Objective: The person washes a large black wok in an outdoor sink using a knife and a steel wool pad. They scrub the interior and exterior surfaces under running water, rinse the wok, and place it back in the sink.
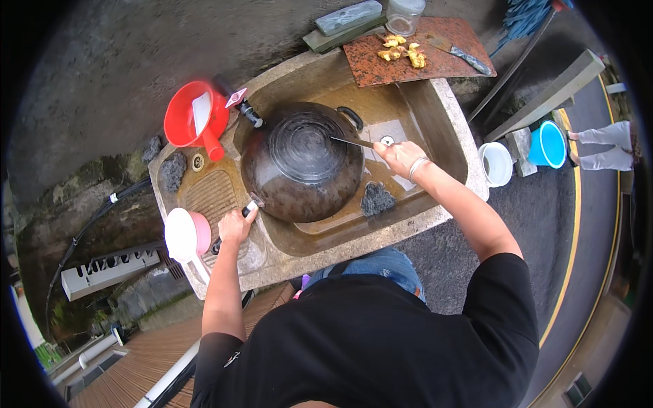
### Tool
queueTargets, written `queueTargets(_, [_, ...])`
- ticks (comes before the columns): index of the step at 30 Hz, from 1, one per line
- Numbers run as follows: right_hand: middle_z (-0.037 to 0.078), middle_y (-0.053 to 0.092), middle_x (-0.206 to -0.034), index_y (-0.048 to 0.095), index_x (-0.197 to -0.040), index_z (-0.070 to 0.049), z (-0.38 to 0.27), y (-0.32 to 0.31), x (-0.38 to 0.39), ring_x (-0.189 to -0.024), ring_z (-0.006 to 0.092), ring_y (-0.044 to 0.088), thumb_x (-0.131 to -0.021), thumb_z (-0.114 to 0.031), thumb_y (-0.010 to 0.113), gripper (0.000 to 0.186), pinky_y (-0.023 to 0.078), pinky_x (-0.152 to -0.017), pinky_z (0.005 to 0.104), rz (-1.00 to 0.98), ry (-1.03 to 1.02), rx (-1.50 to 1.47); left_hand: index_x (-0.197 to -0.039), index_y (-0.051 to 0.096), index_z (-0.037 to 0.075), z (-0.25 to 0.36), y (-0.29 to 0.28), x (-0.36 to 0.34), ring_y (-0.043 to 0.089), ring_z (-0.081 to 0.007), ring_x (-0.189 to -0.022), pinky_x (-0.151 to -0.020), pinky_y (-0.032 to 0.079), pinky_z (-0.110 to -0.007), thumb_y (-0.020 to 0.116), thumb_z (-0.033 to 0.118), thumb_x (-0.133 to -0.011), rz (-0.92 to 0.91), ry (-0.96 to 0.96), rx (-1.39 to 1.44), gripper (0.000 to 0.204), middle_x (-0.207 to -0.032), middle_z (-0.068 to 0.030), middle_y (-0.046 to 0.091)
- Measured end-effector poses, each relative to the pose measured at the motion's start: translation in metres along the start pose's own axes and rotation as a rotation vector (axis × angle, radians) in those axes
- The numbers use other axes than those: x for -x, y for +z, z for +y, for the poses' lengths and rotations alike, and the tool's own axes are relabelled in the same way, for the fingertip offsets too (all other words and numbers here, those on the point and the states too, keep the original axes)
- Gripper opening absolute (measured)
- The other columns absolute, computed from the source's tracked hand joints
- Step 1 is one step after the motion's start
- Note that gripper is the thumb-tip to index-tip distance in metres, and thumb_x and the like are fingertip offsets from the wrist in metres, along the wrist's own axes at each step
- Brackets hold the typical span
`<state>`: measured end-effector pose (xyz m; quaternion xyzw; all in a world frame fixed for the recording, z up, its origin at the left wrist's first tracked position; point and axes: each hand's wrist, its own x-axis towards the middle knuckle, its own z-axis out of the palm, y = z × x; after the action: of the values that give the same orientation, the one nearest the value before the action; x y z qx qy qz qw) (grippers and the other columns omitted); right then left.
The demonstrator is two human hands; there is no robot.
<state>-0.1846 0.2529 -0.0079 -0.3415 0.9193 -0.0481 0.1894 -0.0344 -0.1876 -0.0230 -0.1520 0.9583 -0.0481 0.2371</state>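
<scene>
A dark wok [299, 190] lies upside down in the stone sink [452, 112], its ringed, scratched base facing up. My left hand [233, 228] is closed around the wok's long black handle at the lower left. In my right hand [401, 161] is a thin metal tool [350, 141], knife-like in outline, its tip against the wok's base; my fingers hide most of its grip. Opposite the long handle, a small loop handle [351, 118] sticks out at the wok's far rim. A grey scouring pad [377, 198] sits in the basin beside the wok, below my right hand.
Left of the basin are a tap [248, 110], a red dipper [178, 115], a pink-and-white dipper [203, 233] and another scouring pad [173, 171]. Across the far rim lies a reddish board [435, 34] with ginger-like pieces and a knife [471, 61]. Buckets [547, 144] and a person [605, 148] are at right.
</scene>
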Motion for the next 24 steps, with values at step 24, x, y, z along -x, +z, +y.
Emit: queueTargets(24, [0.020,0.067,-0.077,0.043,-0.101,-0.006,-0.016,0.004,-0.032,-0.075,0.0345,0.068,-0.086,-0.006,0.043,0.015,0.053,-0.064,0.0444,0.075,-0.007,-0.035,-0.089,0.066,0.004,0.005,-0.005,-0.003,0.065,-0.0375,-0.084,-0.076,0.050,-0.046,0.042,0.068,-0.084,0.004,0.009,0.012,0.069,-0.085,-0.0231,0.067])
